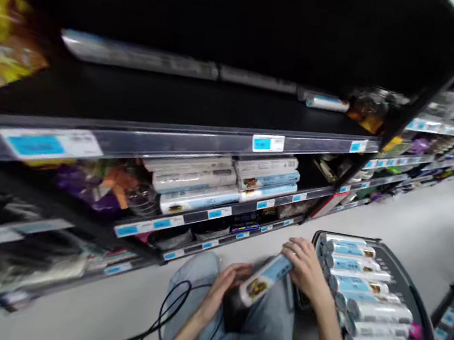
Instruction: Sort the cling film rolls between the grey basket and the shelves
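My right hand (306,271) is closed on the upper end of a white and blue roll (265,279) held over my lap. My left hand (226,286) cups the roll's lower end, fingers curled against it. Just right of my hands a dark basket (401,276) holds several matching rolls (360,299) lying side by side. My knees in blue jeans (196,277) show below the hands.
Black store shelving (197,141) with blue price tags runs across the left and back. Stacked rolls (216,185) lie on a lower shelf, and one roll (326,103) lies on the upper shelf. A black cable (168,313) loops by my left knee. Grey floor (421,218) stretches right.
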A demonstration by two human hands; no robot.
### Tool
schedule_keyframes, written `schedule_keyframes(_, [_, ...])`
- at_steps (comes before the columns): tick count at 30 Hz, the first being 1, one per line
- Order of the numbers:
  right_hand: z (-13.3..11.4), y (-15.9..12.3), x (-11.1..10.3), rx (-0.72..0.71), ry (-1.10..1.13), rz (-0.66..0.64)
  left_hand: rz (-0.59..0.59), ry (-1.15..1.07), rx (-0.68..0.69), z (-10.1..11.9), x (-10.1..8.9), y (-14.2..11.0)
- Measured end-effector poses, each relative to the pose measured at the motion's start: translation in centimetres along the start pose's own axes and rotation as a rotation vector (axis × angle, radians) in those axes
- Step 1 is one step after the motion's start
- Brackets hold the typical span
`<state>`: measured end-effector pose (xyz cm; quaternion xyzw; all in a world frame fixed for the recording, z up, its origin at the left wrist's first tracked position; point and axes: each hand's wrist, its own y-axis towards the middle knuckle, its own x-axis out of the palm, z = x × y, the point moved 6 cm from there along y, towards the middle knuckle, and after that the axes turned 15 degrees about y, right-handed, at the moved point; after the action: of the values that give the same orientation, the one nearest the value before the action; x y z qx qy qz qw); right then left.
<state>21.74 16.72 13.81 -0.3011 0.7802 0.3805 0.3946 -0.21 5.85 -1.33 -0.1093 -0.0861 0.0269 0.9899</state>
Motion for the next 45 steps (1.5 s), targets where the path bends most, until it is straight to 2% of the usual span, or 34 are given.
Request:
schedule_keyframes(3, [-2.9,1.5,5.6,-0.116,0.062,-0.057,-0.169,0.112,-0.059,0.7,0.1,-0.9])
schedule_keyframes(4, [-3.6,1.7,6.9,-0.119,0.097,-0.030,-0.192,0.117,-0.073,0.7,0.1,-1.3])
schedule_keyframes(6, [-4.5,1.3,8.5,-0.070,0.176,0.108,-0.202,0.088,-0.086,0.6,0.2,-2.0])
schedule_keyframes(7, [-4.5,0.8,9.0,0.000,0.236,0.198,-0.158,0.034,-0.097,0.4,0.1,-2.3])
schedule_keyframes(9, [-3.9,-0.8,9.8,0.193,0.420,0.340,0.000,-0.132,-0.127,-0.4,0.1,-2.4])
schedule_keyframes(10, [-3.6,-1.7,10.5,0.282,0.545,0.360,0.082,-0.230,-0.149,-0.8,0.3,-2.4])
schedule_keyframes(12, [-3.5,-3.1,12.3,0.405,0.812,0.313,0.199,-0.419,-0.176,-1.4,0.9,-2.0])
schedule_keyframes(15, [-3.7,-4.5,13.9,0.522,1.069,0.303,0.253,-0.582,-0.130,-0.8,1.8,-0.9])
schedule_keyframes(19, [-2.7,-5.2,13.5,0.677,1.207,0.555,0.258,-0.584,-0.039,1.2,1.1,-0.1])
schedule_keyframes(22, [-1.0,-5.0,12.4,0.737,1.239,0.682,0.359,-0.501,0.064,2.5,-1.1,-0.2])
schedule_keyframes(25, [1.1,-5.0,11.4,0.784,1.137,0.743,0.440,-0.403,0.147,3.2,-3.2,-0.4])
schedule_keyframes(28, [2.4,-5.3,11.2,0.826,1.049,0.761,0.429,-0.335,0.155,2.9,-4.0,-0.5])
schedule_keyframes(30, [2.5,-5.6,11.6,0.852,1.078,0.748,0.421,-0.329,0.144,2.5,-4.1,-0.6])
schedule_keyframes(35, [1.5,-6.1,12.7,0.858,1.276,0.766,0.427,-0.365,0.138,2.4,-4.4,-0.9])
schedule_keyframes(41, [0.8,-6.1,12.9,0.851,1.369,0.783,0.445,-0.345,0.156,2.7,-5.0,-1.4])
schedule_keyframes(45, [0.5,-5.7,12.3,0.770,1.369,0.801,0.539,-0.284,0.180,2.8,-5.8,-1.9])
